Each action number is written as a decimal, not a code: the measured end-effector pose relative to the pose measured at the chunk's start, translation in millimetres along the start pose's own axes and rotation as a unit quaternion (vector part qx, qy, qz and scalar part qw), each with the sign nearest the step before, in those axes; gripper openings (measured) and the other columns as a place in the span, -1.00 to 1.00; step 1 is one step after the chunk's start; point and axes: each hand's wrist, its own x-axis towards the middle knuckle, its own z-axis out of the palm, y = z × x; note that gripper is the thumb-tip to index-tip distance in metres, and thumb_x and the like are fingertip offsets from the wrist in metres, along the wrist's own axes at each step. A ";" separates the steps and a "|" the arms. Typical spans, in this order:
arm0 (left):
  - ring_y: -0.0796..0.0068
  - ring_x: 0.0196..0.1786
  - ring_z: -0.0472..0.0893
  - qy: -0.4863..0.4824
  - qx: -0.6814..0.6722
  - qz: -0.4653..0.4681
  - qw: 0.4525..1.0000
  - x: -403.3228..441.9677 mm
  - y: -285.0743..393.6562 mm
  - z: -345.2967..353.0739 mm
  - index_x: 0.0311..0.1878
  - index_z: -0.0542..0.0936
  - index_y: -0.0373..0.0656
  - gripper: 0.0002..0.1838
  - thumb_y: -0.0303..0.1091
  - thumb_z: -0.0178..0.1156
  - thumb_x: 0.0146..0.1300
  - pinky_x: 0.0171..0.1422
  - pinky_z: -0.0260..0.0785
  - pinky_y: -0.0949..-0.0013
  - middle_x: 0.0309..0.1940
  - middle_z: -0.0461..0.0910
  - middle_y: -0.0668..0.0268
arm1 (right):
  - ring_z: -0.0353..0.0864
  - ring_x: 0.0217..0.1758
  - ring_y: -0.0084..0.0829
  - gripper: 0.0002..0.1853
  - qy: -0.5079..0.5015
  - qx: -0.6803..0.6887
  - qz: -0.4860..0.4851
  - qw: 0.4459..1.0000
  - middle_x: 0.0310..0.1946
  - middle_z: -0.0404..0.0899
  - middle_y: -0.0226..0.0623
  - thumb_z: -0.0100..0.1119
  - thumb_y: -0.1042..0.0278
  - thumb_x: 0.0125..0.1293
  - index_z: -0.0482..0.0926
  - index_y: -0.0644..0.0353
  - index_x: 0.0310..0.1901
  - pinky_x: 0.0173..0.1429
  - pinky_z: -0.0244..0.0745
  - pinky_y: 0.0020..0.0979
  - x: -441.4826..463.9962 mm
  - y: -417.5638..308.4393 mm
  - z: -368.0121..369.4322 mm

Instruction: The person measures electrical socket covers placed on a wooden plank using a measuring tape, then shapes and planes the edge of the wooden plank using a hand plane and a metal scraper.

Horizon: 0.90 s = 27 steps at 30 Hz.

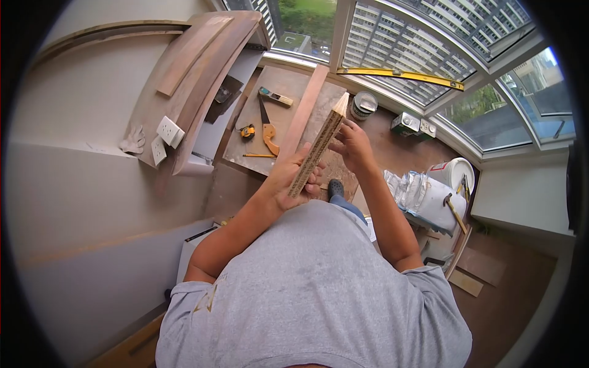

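Note:
A long, narrow wooden strip, speckled brown with a pale tapering far end, slants upward in front of my chest. My left hand is closed around its lower part, fingertips showing on the right side. Beside the upper part is my right hand, its fingers curved and apart; whether they touch the strip is hard to tell. Beyond the hands, a work board carries a handsaw with an orange handle, a tape measure, a pencil, a hand plane and a reddish plank.
A yellow spirit level rests along the window sill. A paint can and small boxes stand below it. To the right are white sacks, a bucket and a hammer. A wooden cabinet with sockets stands left.

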 end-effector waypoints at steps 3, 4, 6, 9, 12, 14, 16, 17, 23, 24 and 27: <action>0.67 -0.57 0.40 -0.002 0.001 0.019 1.000 -5.7 -5.5 8.6 -0.03 0.46 -0.32 -0.49 0.07 -0.02 0.59 -0.51 0.30 0.56 -0.54 0.37 0.46 | 0.55 0.21 -0.27 -0.49 -0.003 -0.006 0.003 1.000 0.20 0.52 -0.20 0.09 0.17 0.55 0.38 0.30 0.37 0.14 0.65 -0.01 -1.9 -2.4 -3.7; 0.72 -0.56 0.42 0.005 0.002 0.036 0.999 -8.2 -7.9 11.1 0.03 0.44 -0.37 -0.56 -0.05 0.00 0.61 -0.52 0.31 0.59 -0.51 0.38 0.44 | 0.56 0.22 -0.27 -0.52 0.011 -0.002 0.011 1.000 0.21 0.53 -0.19 0.06 0.11 0.57 0.42 0.28 0.34 0.15 0.63 0.00 -3.3 -3.2 -5.3; 0.70 -0.58 0.42 -0.018 0.005 0.028 0.999 -5.2 -9.3 3.0 0.03 0.45 -0.34 -0.54 -0.01 -0.02 0.61 -0.53 0.32 0.57 -0.51 0.40 0.43 | 0.57 0.22 -0.29 -0.52 0.003 0.011 0.016 1.000 0.19 0.55 -0.20 0.01 0.04 0.59 0.45 0.24 0.32 0.16 0.61 -0.01 -7.3 -8.9 -10.9; 0.63 -0.60 0.46 -0.065 0.012 0.024 0.997 0.7 -15.8 -6.9 0.02 0.48 -0.29 -0.53 0.03 -0.04 0.62 -0.53 0.36 0.53 -0.51 0.47 0.36 | 0.59 0.19 -0.34 -0.50 -0.001 0.039 0.012 0.999 0.15 0.59 -0.22 -0.06 -0.06 0.62 0.49 0.21 0.28 0.20 0.56 -0.08 -28.8 -29.0 -0.6; 0.53 -0.55 0.55 -0.085 0.025 0.041 0.995 7.0 -21.1 -13.8 0.05 0.50 -0.28 -0.54 0.00 -0.06 0.63 -0.49 0.45 0.45 -0.41 0.58 0.26 | 0.64 0.11 -0.39 -0.50 -0.004 0.062 0.005 0.998 0.08 0.65 -0.25 -0.09 -0.04 0.64 0.52 0.24 0.26 0.19 0.55 -0.27 -38.8 -27.3 -12.7; 0.47 -0.49 0.61 -0.080 0.038 0.049 0.995 7.8 -25.1 -13.6 0.09 0.51 -0.30 -0.54 -0.02 -0.07 0.64 -0.44 0.52 0.40 -0.32 0.64 0.19 | 0.68 0.04 -0.37 -0.50 -0.012 -0.038 -0.109 0.993 0.06 0.66 -0.24 -0.08 -0.02 0.64 0.53 0.28 0.26 0.17 0.57 -0.29 -45.3 -17.7 -24.7; 0.38 -0.29 0.70 -0.030 -0.004 0.045 0.999 4.1 -28.0 -6.4 0.21 0.48 -0.35 -0.52 -0.04 -0.05 0.64 -0.23 0.63 0.31 -0.14 0.67 0.13 | 0.69 0.05 -0.34 -0.50 -0.015 -0.033 -0.106 0.994 0.06 0.67 -0.23 -0.07 0.00 0.64 0.54 0.29 0.26 0.16 0.60 -0.28 -52.4 -19.2 -29.6; 0.38 -0.29 0.70 -0.034 -0.007 0.041 0.999 3.3 -29.1 -6.8 0.21 0.48 -0.35 -0.52 -0.04 -0.05 0.64 -0.23 0.63 0.31 -0.14 0.67 0.13 | 0.70 0.07 -0.33 -0.50 -0.030 -0.012 -0.081 0.996 0.08 0.67 -0.22 -0.08 0.01 0.64 0.53 0.30 0.27 0.17 0.61 -0.28 -54.3 -19.2 -34.8; 0.37 0.00 0.68 -0.049 0.004 0.027 0.998 -2.5 -29.1 -21.5 0.29 0.44 -0.37 -0.52 -0.09 -0.03 0.63 0.08 0.61 0.28 0.02 0.64 0.13 | 0.72 0.08 -0.29 -0.48 0.099 0.074 0.013 0.992 0.09 0.68 -0.17 -0.08 0.02 0.64 0.51 0.34 0.28 0.18 0.63 -0.27 -88.3 -37.5 16.3; 0.37 0.00 0.68 -0.043 0.005 0.026 0.999 -1.1 -29.1 -25.1 0.29 0.44 -0.36 -0.52 -0.09 -0.04 0.63 0.08 0.61 0.28 0.03 0.64 0.13 | 0.72 0.08 -0.28 -0.48 0.103 0.061 0.009 0.993 0.10 0.68 -0.17 -0.07 0.01 0.64 0.52 0.34 0.28 0.18 0.63 -0.26 -87.0 -36.3 19.1; 0.36 0.02 0.68 -0.039 0.013 0.023 0.999 -0.7 -25.6 -33.0 0.30 0.44 -0.35 -0.51 -0.08 -0.06 0.64 0.10 0.61 0.27 0.06 0.63 0.12 | 0.72 0.08 -0.28 -0.48 0.116 0.050 0.007 0.992 0.10 0.68 -0.17 -0.06 0.01 0.63 0.52 0.34 0.27 0.18 0.63 -0.25 -83.1 -31.4 31.8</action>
